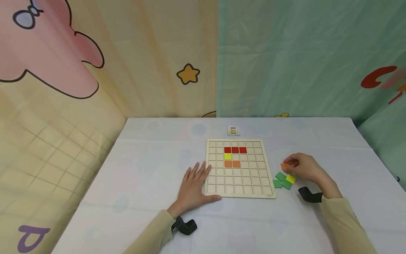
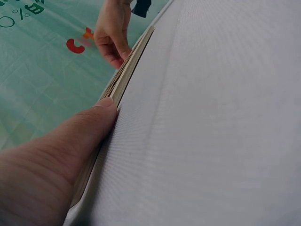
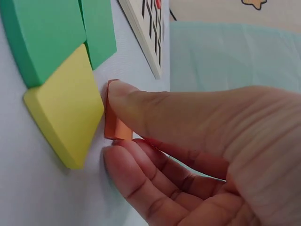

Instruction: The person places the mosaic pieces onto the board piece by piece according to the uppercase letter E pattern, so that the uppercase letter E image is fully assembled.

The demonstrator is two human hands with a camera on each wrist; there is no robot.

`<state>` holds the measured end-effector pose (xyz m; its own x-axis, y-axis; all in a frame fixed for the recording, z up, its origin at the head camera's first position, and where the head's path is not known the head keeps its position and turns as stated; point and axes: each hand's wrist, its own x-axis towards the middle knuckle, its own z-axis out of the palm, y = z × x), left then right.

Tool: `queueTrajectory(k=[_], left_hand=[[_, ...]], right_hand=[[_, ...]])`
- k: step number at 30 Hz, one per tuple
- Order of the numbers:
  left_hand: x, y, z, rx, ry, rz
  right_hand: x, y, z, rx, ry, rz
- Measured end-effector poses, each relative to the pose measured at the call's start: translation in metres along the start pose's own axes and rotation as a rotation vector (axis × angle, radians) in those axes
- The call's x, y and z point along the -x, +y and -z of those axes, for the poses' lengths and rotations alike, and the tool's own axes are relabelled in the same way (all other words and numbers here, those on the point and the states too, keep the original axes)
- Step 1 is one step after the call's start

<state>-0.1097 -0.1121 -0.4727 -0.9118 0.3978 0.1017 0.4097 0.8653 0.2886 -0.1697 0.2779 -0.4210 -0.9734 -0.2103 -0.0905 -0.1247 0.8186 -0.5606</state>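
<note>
A pale square grid board point(image 1: 247, 180) lies on the table, bearing three red tiles point(image 1: 235, 150) in a row, one yellow tile point(image 1: 227, 156) below the leftmost, and two orange tiles point(image 1: 232, 164) side by side under that. My left hand point(image 1: 192, 188) rests with spread, straight fingers at the board's left edge, its thumb point(image 2: 96, 117) against the near edge. Right of the board, my right hand point(image 1: 306, 168) pinches an orange tile point(image 3: 111, 117) between thumb and fingers. Close by lie a loose yellow tile point(image 3: 70, 106) and three green tiles point(image 1: 280, 176).
Behind the board lies a small card point(image 1: 233, 131) with a coloured grid pattern. Printed curtains hang behind the white table point(image 1: 127, 197) and along its sides. A black strap-like device point(image 1: 187, 227) is on the left wrist, another point(image 1: 309, 195) on the right.
</note>
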Motion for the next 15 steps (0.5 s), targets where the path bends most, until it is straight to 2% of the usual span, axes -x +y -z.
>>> queueTrajectory(k=[6,10,15], left_hand=[[0.0006,0.0003,-0.0002,0.004,-0.006,0.009],[0.0008,0.0001,-0.0002,0.012,0.013,0.0],[-0.0001,0.0,-0.0006,0.021,0.032,-0.021]], right_hand=[[-0.001,-0.0005,-0.0019,0.007,-0.003,0.05],[-0.0015,-0.0012,-0.0024,0.008,-0.009,0.067],[-0.001,-0.0031,-0.0037,-0.024,0.02,0.097]])
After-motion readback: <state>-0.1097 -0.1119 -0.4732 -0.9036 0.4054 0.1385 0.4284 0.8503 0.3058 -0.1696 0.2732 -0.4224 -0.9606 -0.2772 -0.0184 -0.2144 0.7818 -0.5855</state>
